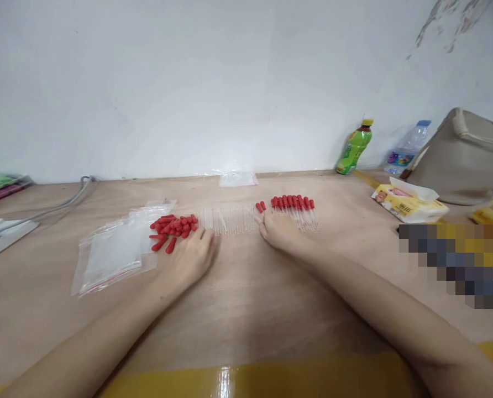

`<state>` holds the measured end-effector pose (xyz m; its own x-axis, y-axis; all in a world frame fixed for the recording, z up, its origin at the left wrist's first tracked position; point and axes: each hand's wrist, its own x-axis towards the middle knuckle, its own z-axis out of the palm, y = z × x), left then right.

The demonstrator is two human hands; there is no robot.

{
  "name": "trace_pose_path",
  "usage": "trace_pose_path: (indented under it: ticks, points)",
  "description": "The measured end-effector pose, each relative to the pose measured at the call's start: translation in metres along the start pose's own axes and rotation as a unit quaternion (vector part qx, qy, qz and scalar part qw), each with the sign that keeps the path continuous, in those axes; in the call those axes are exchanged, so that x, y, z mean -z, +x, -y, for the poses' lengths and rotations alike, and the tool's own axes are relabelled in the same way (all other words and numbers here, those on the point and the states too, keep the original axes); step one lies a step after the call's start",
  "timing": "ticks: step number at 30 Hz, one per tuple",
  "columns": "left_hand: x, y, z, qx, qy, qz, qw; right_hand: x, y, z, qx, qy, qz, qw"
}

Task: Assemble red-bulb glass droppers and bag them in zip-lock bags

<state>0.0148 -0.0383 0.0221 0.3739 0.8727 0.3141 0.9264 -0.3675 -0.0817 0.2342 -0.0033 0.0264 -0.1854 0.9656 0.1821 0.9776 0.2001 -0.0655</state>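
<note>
Droppers [300, 203]: about ten, red-topped, lay side by side just to the right of the right hand, on the wooden tabletop [246, 298].
Red pair: two more bulbs [261, 207] sat at the right hand's fingertips, left of the row.
Clear tubes [225, 220]: many, too fine to count, lay in a band between the hands.
Red pile [174, 225]: many loose bulbs, overlapping and uncountable, beside the left hand.
Right arm: reached in from the lower right, slanting up and leftward.
Right hand [282, 229]: knuckles up, fingers curled by the red pair; whether the fingertips were together or apart could not be told, nor any firm grip.
Left arm: stretched from the lower left, up and rightward.
Left hand [192, 251]: palm down, blurred, fingers bent at the tubes' left end; spread and hold could not be told.
Plastic bags [114, 249]: several, overlapping, left of the pile; one small bag [237, 179] by the wall.
Bottles: two, one green [354, 149], one clear [408, 149], both leaning.
Right side: one tissue packet [412, 203], one beige handbag [462, 160].
</note>
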Motion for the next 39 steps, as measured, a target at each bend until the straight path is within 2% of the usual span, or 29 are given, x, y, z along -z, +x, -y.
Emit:
trace_pose_path:
  ticks: [3, 6, 8, 13, 15, 17, 20, 22, 25, 30, 39]
  points:
    - [0.016, -0.002, 0.015, 0.08, 0.172, 0.051, 0.981, 0.004, -0.026, -0.013, 0.067, -0.025, 0.009, 0.997]
    - [0.017, -0.001, 0.029, 0.103, 0.216, 0.11, 0.965, 0.006, -0.039, -0.022, 0.083, -0.011, 0.025, 0.996]
    - [0.013, 0.0, 0.034, 0.101, 0.211, 0.134, 0.963, 0.004, -0.04, -0.026, 0.083, 0.029, 0.012, 0.996]
    - [0.011, -0.002, 0.028, 0.117, 0.207, 0.126, 0.963, -0.014, -0.032, -0.028, 0.066, 0.169, -0.058, 0.982]
    - [0.015, -0.004, 0.018, 0.09, 0.201, 0.1, 0.97, -0.023, -0.03, -0.027, 0.057, 0.201, -0.063, 0.976]
    - [0.014, -0.004, 0.008, 0.038, 0.152, 0.061, 0.986, -0.028, -0.03, -0.026, 0.056, 0.212, -0.059, 0.974]
    - [0.004, -0.001, -0.008, -0.047, -0.044, 0.005, 0.998, -0.031, -0.034, -0.024, 0.061, 0.206, -0.068, 0.974]
    - [-0.006, 0.002, -0.016, -0.076, -0.193, -0.021, 0.978, -0.03, -0.037, -0.023, 0.054, 0.213, -0.08, 0.972]
    - [-0.017, 0.005, -0.024, -0.067, -0.324, -0.019, 0.943, -0.027, -0.041, -0.02, 0.056, 0.261, -0.089, 0.96]
    - [-0.019, 0.005, -0.027, -0.037, -0.413, 0.043, 0.909, -0.016, -0.048, -0.015, 0.119, 0.276, -0.087, 0.95]
    - [-0.021, 0.007, -0.027, -0.027, -0.444, 0.033, 0.895, -0.001, -0.051, -0.007, 0.127, 0.225, -0.055, 0.965]
